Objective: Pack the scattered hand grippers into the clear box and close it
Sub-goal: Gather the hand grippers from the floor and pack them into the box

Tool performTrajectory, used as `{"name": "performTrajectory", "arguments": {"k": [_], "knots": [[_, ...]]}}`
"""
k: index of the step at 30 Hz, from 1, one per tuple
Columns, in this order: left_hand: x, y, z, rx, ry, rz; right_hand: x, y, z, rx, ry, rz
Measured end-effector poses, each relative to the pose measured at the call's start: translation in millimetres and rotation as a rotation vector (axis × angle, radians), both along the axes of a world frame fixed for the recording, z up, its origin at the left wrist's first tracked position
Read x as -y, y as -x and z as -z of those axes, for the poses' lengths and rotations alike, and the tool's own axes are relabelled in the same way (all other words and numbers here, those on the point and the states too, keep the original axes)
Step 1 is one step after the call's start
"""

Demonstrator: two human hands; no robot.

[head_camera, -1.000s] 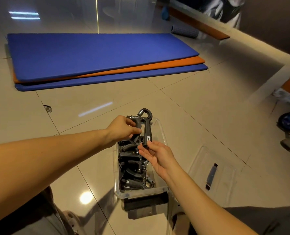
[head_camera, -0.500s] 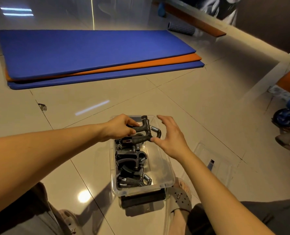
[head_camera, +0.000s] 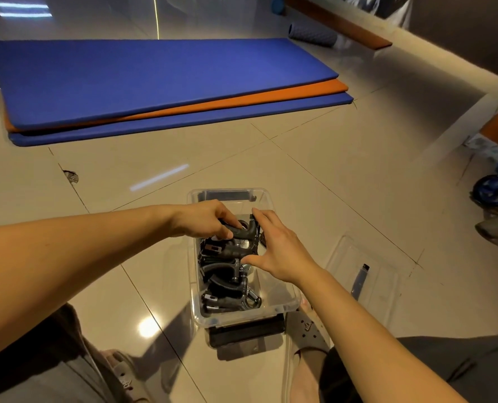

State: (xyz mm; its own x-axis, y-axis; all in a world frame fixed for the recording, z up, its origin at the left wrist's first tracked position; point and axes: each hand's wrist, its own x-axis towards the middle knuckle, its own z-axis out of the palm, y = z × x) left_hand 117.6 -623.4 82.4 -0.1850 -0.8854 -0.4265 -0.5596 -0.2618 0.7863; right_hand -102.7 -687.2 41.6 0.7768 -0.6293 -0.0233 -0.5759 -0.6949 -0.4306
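Hand grippers: piled in the clear box, partly hidden by your hands.
Left hand: pinching the top gripper.
Right hand: spread open, fingertips touching it.

No text, brand or number can be read anywhere; the small pale labels on the hand grippers between the hands are too blurred to read.

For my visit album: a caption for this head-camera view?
Both hands, left hand and right hand, settle a black hand gripper into the clear plastic box.
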Motion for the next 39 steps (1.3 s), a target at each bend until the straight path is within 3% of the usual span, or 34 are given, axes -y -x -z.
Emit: {"name": "performTrajectory", "arguments": {"k": [5,10,12,20,39], "knots": [[5,-3,10,0.081,0.034,-0.084,3,5,8,0.017,-0.042,0.009],[-1,-26,30,0.681,0.204,-0.005,4,22,37,-0.113,-0.147,0.072],[-9,-29,42,0.783,0.183,0.072,1,23,52,-0.181,-0.189,0.072],[-33,-34,72,0.859,-0.005,0.203,-5,4,90,-0.336,-0.337,0.047],[-37,-30,79,0.760,-0.011,0.168,-6,-4,123,-0.394,-0.461,0.112]]}}
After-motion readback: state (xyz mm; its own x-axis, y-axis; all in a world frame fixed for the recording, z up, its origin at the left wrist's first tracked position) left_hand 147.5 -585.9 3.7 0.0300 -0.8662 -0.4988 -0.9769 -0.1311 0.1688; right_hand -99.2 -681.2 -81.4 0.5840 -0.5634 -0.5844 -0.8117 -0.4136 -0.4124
